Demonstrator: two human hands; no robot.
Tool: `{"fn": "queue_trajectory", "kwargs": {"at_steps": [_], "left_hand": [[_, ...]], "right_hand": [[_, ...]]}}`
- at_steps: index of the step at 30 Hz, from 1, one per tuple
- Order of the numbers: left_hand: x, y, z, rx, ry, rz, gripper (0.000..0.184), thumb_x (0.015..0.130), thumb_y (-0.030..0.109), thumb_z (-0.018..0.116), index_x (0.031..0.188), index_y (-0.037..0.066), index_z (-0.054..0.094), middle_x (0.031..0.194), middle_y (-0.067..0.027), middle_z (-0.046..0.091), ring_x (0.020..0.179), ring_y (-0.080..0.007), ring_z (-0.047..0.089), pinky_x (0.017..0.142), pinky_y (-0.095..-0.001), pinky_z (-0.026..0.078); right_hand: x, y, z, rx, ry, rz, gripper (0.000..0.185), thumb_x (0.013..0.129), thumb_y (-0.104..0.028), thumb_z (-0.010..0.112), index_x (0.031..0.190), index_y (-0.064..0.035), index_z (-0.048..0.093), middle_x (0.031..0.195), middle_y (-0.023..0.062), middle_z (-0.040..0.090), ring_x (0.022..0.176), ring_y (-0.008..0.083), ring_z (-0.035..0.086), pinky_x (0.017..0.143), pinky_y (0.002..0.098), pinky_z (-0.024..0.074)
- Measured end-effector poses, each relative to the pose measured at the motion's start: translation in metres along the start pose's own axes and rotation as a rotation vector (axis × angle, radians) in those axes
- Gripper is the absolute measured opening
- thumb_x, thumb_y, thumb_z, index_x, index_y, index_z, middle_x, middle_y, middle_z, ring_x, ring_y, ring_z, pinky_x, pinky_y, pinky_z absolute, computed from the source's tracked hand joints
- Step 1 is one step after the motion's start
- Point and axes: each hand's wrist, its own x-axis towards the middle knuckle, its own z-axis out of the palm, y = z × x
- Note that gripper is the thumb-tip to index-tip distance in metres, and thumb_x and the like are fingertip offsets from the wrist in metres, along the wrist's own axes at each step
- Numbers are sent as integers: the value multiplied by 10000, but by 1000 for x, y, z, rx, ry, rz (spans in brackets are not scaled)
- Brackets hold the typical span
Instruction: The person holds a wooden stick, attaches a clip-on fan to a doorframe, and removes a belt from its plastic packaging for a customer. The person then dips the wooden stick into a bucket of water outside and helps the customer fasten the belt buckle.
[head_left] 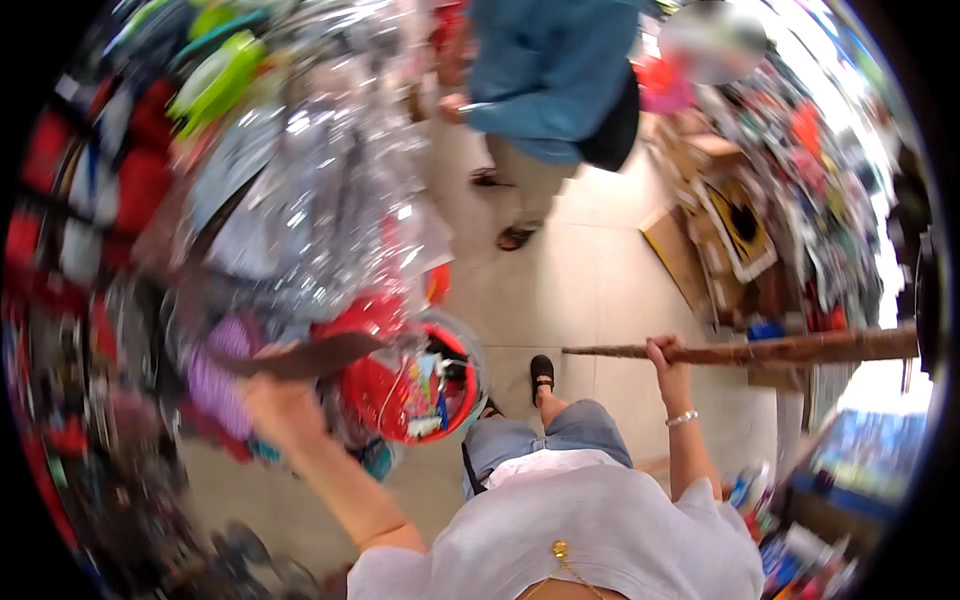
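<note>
Head view first: what is the right hand (668,352) doing?

It is closed around a brown wooden pole (800,350), fingers wrapped over the shaft and no gap showing. The grip sits toward the thin end; the tapered tip points in toward the middle of the view, over the floor (600,285), and the thick end runs out to the right edge.

Is the pole upright?

No, it appears as a nearly level line across the right side, passing in front of the shelving area. A bracelet (682,418) circles the wrist just below the grip.

And the left hand (280,402)?

Raised on the other side, well apart from the pole. It is blurred. A dark brown curved strip (320,358) lies right at its fingers, but I cannot tell whether they are closed on it or only overlap it in view.

What is near that hand?

A purple textured item (218,385) just beside it, shiny clear plastic packaging (320,200) beyond, and a red bucket (412,438) with small mixed goods inside, between the hand and the wearer's denim shorts (585,428).

Anyone else?

Another person in a blue top (545,75) stands farther along the aisle, with open cardboard boxes (715,155) to the right.
</note>
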Motion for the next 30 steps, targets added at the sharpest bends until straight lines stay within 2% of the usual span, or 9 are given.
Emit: {"fn": "queue_trajectory", "kwargs": {"at_steps": [3,6,7,9,11,14,17,21,30], "left_hand": [[20,46,-12,-438,-444,19,304,882,216,426,1099,3,412,977,-74,450,939,-197,443,845,-326,381],[3,73,29,-473,-595,159,321,876,184,443,1117,-15,368,991,-76,418,944,-194,431,827,-308,391],[-8,76,48,-478,-672,191,325,874,173,447,1120,-19,356,994,-79,410,947,-192,426,820,-309,399],[-22,73,75,-496,-609,191,322,874,165,448,1114,-27,353,997,-84,391,935,-193,423,826,-317,396],[-36,61,100,-560,-719,169,356,887,185,422,1157,-33,341,1024,-99,424,955,-208,430,835,-331,395],[-53,46,138,-364,-731,313,468,891,245,400,1230,-63,309,1213,-156,423,1064,-269,456,869,-340,393],[-69,30,191,-355,-707,312,462,887,243,406,1224,-60,314,1198,-151,429,1052,-264,460,859,-340,396],[-99,-3,268,-394,-686,263,454,882,239,414,1215,-55,322,1179,-144,438,1035,-258,465,845,-339,399],[-181,-133,467,-521,-862,-84,438,870,232,432,1196,-45,338,1135,-129,456,999,-245,476,814,-339,407]], "right_hand": [[-6,25,-30,2,145,-50,134,753,-74,596,749,-38,467,717,27,512,678,108,482,636,248,412],[-3,39,-75,67,262,-8,141,750,-62,596,739,-55,456,697,16,493,657,95,477,619,233,404],[2,49,-89,224,311,-1,149,748,-56,597,737,-64,448,696,9,486,651,89,476,614,226,401],[15,64,-119,386,381,-10,159,746,-50,598,735,-73,440,695,3,478,645,83,474,610,218,397],[25,84,-156,505,437,14,174,743,-41,599,736,-87,431,704,-7,469,647,78,472,609,212,396],[34,110,-236,442,427,51,177,737,-14,583,739,-93,425,719,0,477,695,91,489,671,229,409],[41,116,-333,398,365,86,151,738,-18,560,739,-99,433,723,17,503,741,128,529,723,266,420],[55,117,-438,429,618,115,140,739,-30,576,752,-93,453,707,26,518,690,127,532,669,260,420],[26,209,-544,260,1060,268,181,684,-79,659,694,-70,478,657,0,511,630,103,491,609,241,386]]}}
